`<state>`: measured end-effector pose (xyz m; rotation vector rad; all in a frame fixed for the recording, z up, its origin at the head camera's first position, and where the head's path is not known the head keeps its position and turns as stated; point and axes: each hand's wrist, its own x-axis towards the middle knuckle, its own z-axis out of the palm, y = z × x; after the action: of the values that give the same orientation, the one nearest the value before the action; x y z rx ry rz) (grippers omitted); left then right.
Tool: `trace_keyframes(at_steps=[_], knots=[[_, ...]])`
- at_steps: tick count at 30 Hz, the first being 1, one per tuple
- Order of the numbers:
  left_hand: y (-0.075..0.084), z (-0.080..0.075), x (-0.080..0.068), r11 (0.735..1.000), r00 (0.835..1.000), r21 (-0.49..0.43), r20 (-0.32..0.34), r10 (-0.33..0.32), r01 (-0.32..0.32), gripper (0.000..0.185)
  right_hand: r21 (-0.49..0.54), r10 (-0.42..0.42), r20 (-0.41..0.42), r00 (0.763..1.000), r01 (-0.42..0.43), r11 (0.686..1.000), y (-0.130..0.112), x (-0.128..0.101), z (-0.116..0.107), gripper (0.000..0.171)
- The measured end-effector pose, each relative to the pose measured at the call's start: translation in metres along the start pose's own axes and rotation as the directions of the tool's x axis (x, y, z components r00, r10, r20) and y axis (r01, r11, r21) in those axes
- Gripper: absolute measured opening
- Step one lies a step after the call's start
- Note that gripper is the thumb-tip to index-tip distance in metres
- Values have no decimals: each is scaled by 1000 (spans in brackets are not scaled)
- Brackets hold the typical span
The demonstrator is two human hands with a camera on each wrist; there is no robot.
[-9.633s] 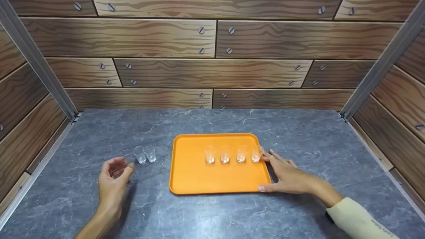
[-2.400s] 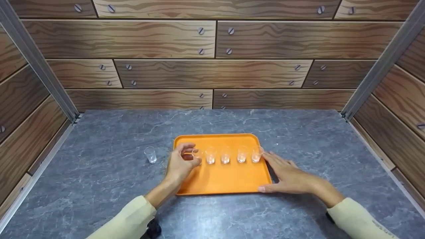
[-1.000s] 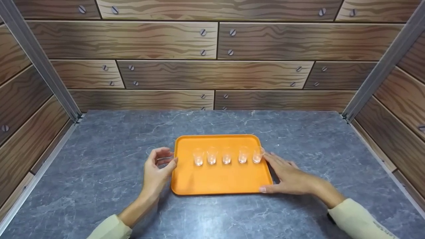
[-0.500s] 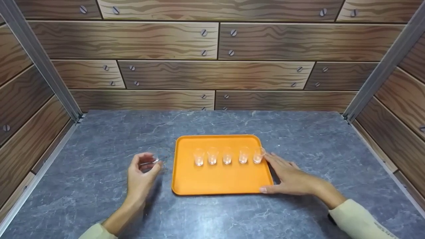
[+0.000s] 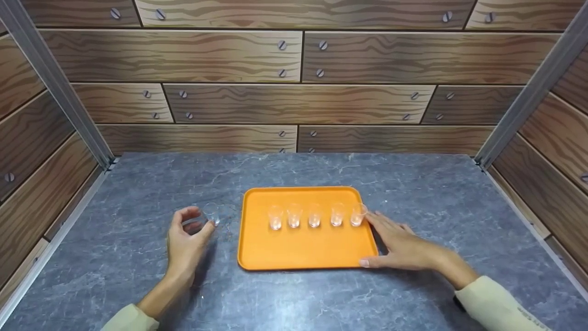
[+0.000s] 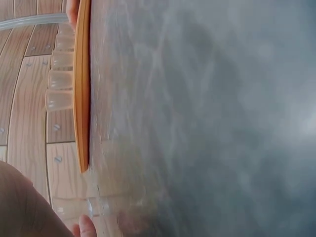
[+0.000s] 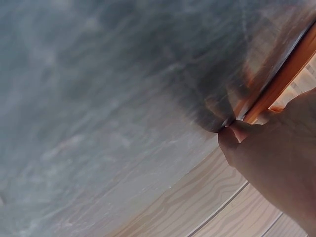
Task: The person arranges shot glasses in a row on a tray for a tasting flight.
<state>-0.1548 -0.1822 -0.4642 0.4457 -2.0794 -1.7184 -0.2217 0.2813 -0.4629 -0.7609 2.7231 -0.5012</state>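
Observation:
An orange tray lies mid-table and carries a row of several small clear glasses. One more clear glass stands on the grey table just left of the tray. My left hand hovers beside it with fingers and thumb curved into a C; nothing shows in its grasp. The left wrist view shows this glass by my fingertip, and the tray edge. My right hand lies flat against the tray's right edge, and its thumb touches the rim.
The grey marble-patterned tabletop is boxed in by wood-patterned walls at the back and both sides, with metal posts in the back corners.
My left hand set a fifth glass on the tray, then drew back left off the tray to the lone glass on the table. The right hand has stayed at the tray's edge.

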Motion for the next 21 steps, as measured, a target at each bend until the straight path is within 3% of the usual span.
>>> trace_keyframes(at_steps=[9,21], knots=[[0,-2,10,996,995,58,80,-65,61,59,-6,5,2,1000,-5,1000,-1,0,0,116],[-2,0,21,992,984,109,156,-85,68,56,1,2,5,1000,-2,1000,0,0,0,115]])
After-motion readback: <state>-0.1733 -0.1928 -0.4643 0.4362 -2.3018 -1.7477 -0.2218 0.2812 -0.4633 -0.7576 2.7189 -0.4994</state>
